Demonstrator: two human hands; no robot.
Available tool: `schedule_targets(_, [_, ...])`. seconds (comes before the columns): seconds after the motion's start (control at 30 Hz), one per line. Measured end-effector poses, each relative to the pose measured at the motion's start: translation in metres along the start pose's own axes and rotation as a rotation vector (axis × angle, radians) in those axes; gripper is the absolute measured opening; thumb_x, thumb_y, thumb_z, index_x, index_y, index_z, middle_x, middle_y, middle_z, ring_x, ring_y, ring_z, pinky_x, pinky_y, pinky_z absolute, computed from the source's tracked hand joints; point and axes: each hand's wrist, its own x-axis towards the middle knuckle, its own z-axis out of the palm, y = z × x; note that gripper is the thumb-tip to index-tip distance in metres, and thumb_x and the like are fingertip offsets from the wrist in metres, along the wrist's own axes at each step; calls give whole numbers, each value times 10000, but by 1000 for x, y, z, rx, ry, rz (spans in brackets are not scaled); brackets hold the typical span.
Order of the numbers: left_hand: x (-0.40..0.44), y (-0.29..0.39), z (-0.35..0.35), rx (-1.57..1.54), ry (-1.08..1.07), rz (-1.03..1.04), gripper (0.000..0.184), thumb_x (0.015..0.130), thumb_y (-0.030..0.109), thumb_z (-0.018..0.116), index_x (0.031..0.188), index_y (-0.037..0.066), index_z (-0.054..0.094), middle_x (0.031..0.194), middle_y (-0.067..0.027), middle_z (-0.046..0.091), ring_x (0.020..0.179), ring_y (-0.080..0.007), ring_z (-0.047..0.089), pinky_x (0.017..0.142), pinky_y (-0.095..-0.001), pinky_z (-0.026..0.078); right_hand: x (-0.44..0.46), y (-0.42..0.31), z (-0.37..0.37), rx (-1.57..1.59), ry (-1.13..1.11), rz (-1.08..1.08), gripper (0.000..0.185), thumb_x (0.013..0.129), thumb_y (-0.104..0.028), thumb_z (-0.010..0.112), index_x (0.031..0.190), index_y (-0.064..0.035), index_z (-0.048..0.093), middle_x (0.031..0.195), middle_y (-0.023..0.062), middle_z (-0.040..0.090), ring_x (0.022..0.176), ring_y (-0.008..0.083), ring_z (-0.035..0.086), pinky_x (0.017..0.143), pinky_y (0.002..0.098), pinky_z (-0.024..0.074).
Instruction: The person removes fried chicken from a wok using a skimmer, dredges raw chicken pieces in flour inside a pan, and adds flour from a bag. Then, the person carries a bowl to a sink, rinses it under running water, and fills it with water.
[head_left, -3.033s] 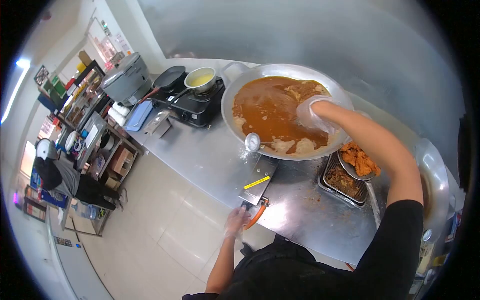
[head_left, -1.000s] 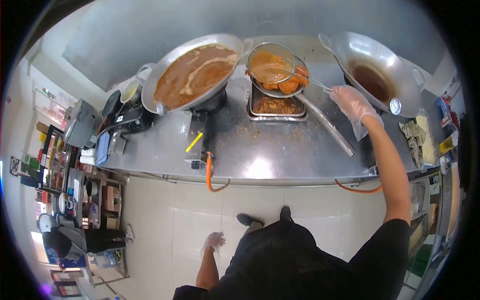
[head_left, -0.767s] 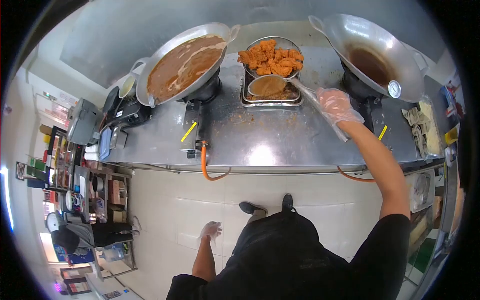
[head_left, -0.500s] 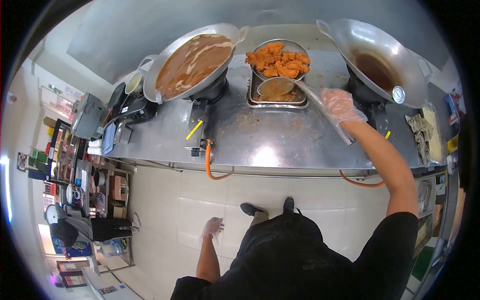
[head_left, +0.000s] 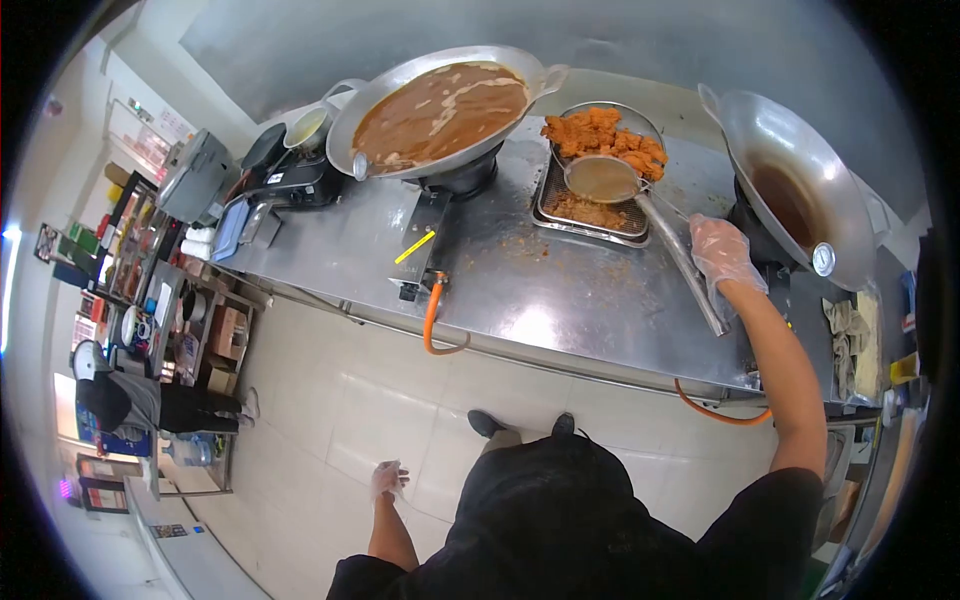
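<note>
My right hand (head_left: 722, 250), in a clear plastic glove, is closed on the thin handle of a small mesh skimmer (head_left: 602, 180). The skimmer's round mesh lies over a wire-rack tray (head_left: 640, 236) holding brown crumbs. Behind it, orange-brown fried pieces (head_left: 610, 140) fill a larger strainer, whose thick metal handle (head_left: 685, 265) slants toward the table's front edge. My left hand (head_left: 389, 480), also gloved, hangs over the floor with its fingers apart and nothing in it.
A large wok (head_left: 345, 125) of bubbling brown oil stands at the left, with a thermometer on its rim. Another wok (head_left: 790, 130) with dark oil is at the right. A portable stove (head_left: 305, 180) and a grey cooker (head_left: 198, 178) stand further left. Beyond them is another person (head_left: 165, 402).
Since the oldest frame, my right hand has left the oil wok and taken hold of the skimmer, now over the tray. My left hand has moved away from the burner's control. The view has turned.
</note>
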Motion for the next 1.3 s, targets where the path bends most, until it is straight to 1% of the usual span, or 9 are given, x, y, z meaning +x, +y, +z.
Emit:
schedule_targets(0.37, [38,4,25,105,-161,-120,379,888,322,600,1128,44,505,856,-153,660,631,-253,639,530,-367,500,35,40,2,344,-48,-114,382,916,-294,414,788,23,585,825,251,601,795,442,557,727,510,409])
schedule_targets(0.47, [64,3,23,93,-211,-152,422,875,346,623,1152,52,499,910,-170,650,688,-278,640,568,-394,508,48,36,-49,586,-19,-16,413,919,-329,433,769,31,569,690,214,558,688,369,530,689,457,412])
schedule_targets(0.67, [120,26,24,-68,-344,-136,386,875,300,623,1139,45,502,904,-189,648,673,-296,646,546,-416,508,120,-41,-152,290,-15,2,457,935,-349,402,786,35,599,765,238,592,755,342,581,752,444,435])
schedule_targets(0.73, [137,40,31,-75,-296,-135,393,874,283,619,1157,40,495,921,-192,646,692,-302,648,572,-411,515,159,-79,-161,126,267,-112,422,926,-324,418,851,29,637,842,236,617,815,334,616,786,435,467])
schedule_targets(0.8, [154,57,39,-168,-268,-114,419,870,286,619,1178,35,487,951,-200,639,726,-306,648,612,-406,521,213,-132,-197,-5,-98,18,346,897,-266,466,927,11,672,977,244,635,901,361,636,806,425,498])
schedule_targets(0.9, [154,100,45,-431,-282,-58,460,865,317,621,1191,32,468,992,-211,628,755,-299,648,654,-389,528,252,-194,-215,-74,40,-29,273,842,-186,505,943,-12,689,1011,237,641,944,355,643,778,411,519])
schedule_targets(1.0, [178,124,39,-567,-309,-1,465,866,339,623,1169,33,449,982,-207,629,715,-282,649,633,-365,532,328,-223,-182,-166,162,65,233,801,-147,527,907,-30,699,992,206,659,927,327,655,771,403,524])
schedule_targets(1.2, [214,115,2,-437,-328,-28,447,877,297,625,1176,17,447,948,-204,630,711,-284,656,595,-379,552,347,-257,-124,-429,185,-154,219,822,-144,528,925,-31,685,869,149,685,806,300,668,695,409,526])
schedule_targets(1.3, [234,94,-17,-270,-235,-111,430,877,308,630,1128,-24,520,952,-186,642,691,-289,645,570,-378,547,345,-273,-94,-368,13,-274,288,893,-190,476,1085,-67,652,1105,151,645,965,293,645,799,435,518])
